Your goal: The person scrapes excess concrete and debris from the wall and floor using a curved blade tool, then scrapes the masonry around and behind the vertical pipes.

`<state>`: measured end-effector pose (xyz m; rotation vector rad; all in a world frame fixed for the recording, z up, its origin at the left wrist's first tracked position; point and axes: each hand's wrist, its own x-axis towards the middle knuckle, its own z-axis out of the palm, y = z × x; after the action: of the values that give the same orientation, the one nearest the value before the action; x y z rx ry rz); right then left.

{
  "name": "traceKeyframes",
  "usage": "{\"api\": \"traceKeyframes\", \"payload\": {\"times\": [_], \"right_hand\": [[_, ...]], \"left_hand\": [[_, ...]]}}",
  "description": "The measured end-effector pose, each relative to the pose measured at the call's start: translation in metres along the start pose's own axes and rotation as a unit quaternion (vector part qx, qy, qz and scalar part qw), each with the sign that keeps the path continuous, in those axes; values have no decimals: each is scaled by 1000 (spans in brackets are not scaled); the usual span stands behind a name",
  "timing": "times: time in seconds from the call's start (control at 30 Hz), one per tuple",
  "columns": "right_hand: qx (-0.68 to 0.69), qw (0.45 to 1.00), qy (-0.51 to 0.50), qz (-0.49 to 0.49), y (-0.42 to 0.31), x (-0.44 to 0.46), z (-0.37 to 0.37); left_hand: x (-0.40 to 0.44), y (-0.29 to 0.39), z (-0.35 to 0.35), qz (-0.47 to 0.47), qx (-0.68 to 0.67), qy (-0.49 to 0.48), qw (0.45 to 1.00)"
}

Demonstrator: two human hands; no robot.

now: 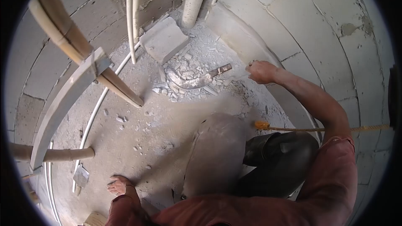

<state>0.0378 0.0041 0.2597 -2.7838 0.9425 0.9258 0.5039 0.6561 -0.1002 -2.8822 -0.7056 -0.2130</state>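
My right hand [260, 72] is closed beside the base of the right block wall; what it holds, if anything, is too small to make out. To its left, a curved tool [188, 83] with a dark end lies on a heap of broken white chips [188, 63]. A pale notched block [164, 39] sits behind the heap. Down at the lower left, my left hand [119, 185] is open over the dusty floor, fingers spread, holding nothing. A small flat metal piece [81, 176] lies to its left.
Wooden poles [119, 84] and a long pale board [63, 102] stand at the left. White pipes [193, 2] rise near the back corner. A rope with an orange end [262, 124] crosses at right. Block walls [326, 29] surround the floor.
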Motion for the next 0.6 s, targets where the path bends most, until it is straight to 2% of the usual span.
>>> {"api": "traceKeyframes", "payload": {"times": [0.07,0.1,0.17,0.23,0.3,0.33,0.4,0.53,0.6], "right_hand": [[-16,1000,10,-13,21,23,22],[-39,999,19,-31,26,34,33],[19,999,41,-5,23,63,45],[27,997,76,18,19,108,84],[118,984,126,35,5,145,125],[123,984,122,41,-9,151,127],[134,986,34,95,-35,149,119],[78,996,12,33,-42,144,124],[204,978,-23,38,-42,144,140]], "left_hand": [[7,1,3,-4,-15,-24,1000],[15,0,10,5,21,-22,1000],[11,3,5,-8,-19,-22,1000],[10,2,-8,20,-8,-36,999],[16,-3,-4,58,2,-32,998],[19,-9,-4,61,11,-21,998],[20,-7,-2,59,23,-14,998],[28,-12,9,39,45,-11,998],[35,-17,18,31,53,-12,998]]}}
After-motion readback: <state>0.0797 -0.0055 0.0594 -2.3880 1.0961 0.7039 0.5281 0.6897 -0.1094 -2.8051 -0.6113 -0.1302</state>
